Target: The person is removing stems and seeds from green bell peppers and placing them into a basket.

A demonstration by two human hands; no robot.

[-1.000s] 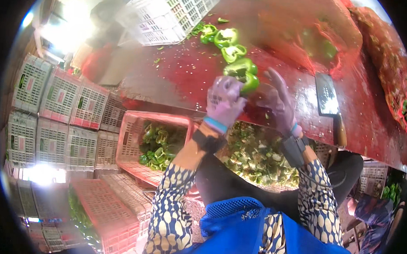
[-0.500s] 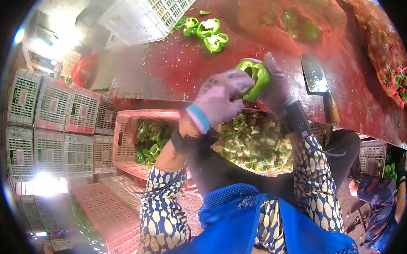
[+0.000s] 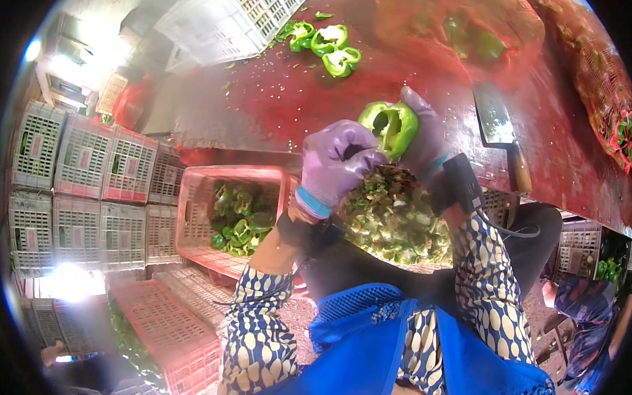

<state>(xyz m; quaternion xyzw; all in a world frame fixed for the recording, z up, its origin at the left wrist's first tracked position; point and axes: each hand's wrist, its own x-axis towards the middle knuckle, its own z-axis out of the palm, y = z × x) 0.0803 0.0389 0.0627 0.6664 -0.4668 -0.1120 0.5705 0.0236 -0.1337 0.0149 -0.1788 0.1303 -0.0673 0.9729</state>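
A hollowed green bell pepper (image 3: 399,134), its cut opening toward me, is held over the table's near edge by my right hand (image 3: 425,128), wrapped round its right side. Against the pepper's lower left edge is my left hand (image 3: 335,160), its fingers curled closed; whatever may be inside them is hidden. Both hands wear purple gloves. Under them lies a heap of pale and green pepper scraps (image 3: 398,225). Several cut pepper pieces (image 3: 330,41) rest farther off on the red table (image 3: 263,105). A cleaver (image 3: 496,120) with a wooden handle lies right of my right hand.
Below the table at left, a red crate (image 3: 190,214) holds green peppers (image 3: 242,233). A white crate (image 3: 221,23) stands on the table's far left. Red mesh bags (image 3: 599,75) lie at the right. Stacked crates (image 3: 80,161) line the left side. Another person's sleeve (image 3: 584,304) shows at lower right.
My left hand has drawn back from the pepper's hollow and curled closed, dropping slightly. The pepper has turned so its opening faces me more, still in my right hand.
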